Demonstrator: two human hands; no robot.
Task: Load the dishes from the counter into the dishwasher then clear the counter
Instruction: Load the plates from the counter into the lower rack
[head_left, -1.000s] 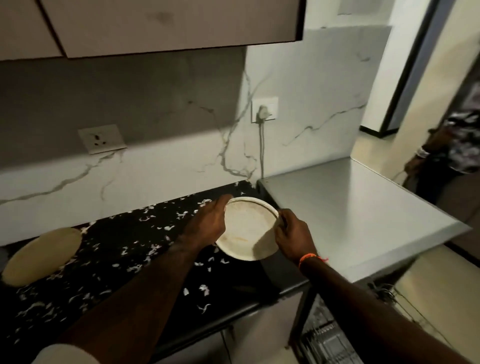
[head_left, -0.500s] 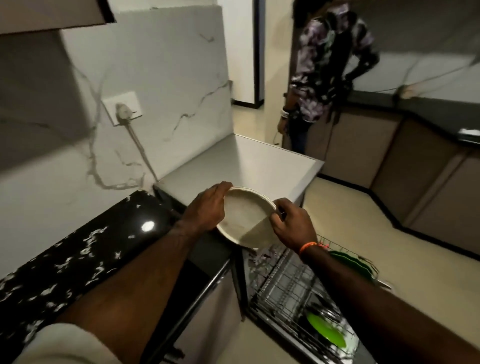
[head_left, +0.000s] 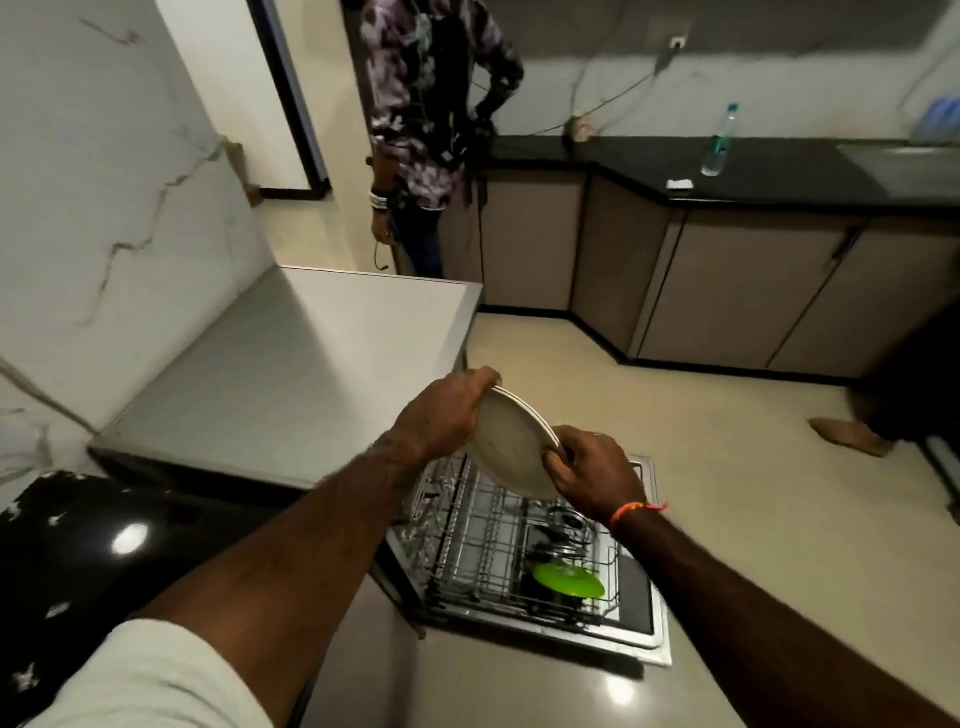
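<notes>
**Plate held in both hands above the open dishwasher**

Much of the scene is cut off or dim. The black speckled bench (head_left: 78, 545) is seen only at its corner at lower left, and whatever else lies on it is out of frame. The dishes deep in the dishwasher rack (head_left: 498, 545) are hard to make out; only a green plate (head_left: 569, 579) lying in the lower right part of the rack is clearly read, with dark metal items blurred behind it. A second person (head_left: 421, 104) is cropped at the top edge. A bottle (head_left: 719, 140) is seen on the far bench (head_left: 779, 176).

A pale round plate (head_left: 511, 447) is held tilted on edge, in the air over the pulled-out rack, beside the grey steel top (head_left: 291, 374). The left hand (head_left: 447, 415) is curled over the plate's upper left rim, its fingertips hidden behind the plate. The right hand (head_left: 597, 473), an orange thread at its wrist, is closed on the lower right rim, thumb on the near face. Both forearms are stretched forward from the lower frame.
</notes>
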